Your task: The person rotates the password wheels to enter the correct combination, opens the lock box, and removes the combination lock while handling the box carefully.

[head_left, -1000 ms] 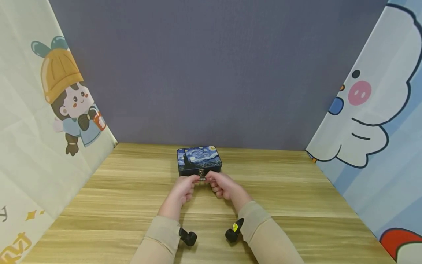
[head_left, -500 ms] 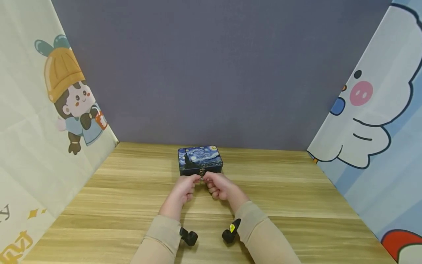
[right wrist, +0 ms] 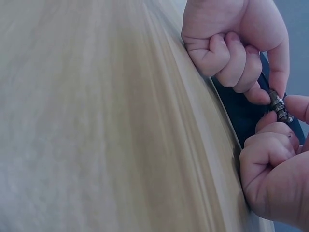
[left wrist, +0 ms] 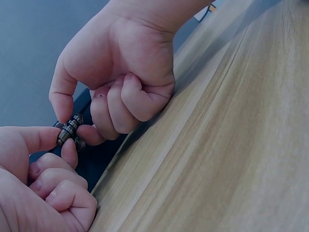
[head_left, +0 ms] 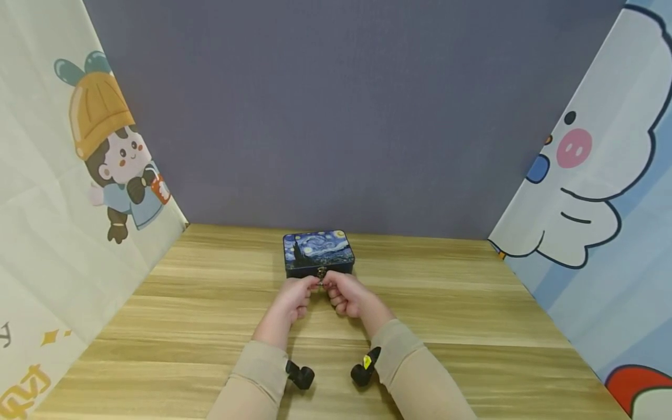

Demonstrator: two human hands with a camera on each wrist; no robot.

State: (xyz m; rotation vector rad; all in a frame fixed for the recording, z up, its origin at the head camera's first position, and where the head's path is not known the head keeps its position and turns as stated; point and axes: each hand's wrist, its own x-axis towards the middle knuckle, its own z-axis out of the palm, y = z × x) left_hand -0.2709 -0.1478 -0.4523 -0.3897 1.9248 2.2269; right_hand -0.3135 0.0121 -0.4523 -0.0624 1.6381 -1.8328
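A small tin box [head_left: 318, 249] with a starry night painting on its lid lies closed at the back of the table. At its front is a metal clasp [head_left: 322, 272], where a dark combination padlock [left wrist: 70, 129] with ridged number dials hangs. My left hand [head_left: 291, 298] pinches one end of the padlock between thumb and forefinger, the other fingers curled in. From the opposite side my right hand [head_left: 350, 293] pinches the dial end, its remaining fingers folded too. In the right wrist view, part of the padlock [right wrist: 278, 106] shows between the fingertips of both hands.
The wooden table [head_left: 446, 303] runs up to a grey back panel [head_left: 336, 116]. Printed cloth walls stand at the left [head_left: 37, 175] and right [head_left: 609, 233]. A black wrist camera sits by each sleeve, one at the left [head_left: 301, 376] and one at the right [head_left: 363, 370].
My right hand has shifted slightly left, toward the left hand, and its fingers now cover the padlock dials in the head view. The left hand and the box have barely moved.
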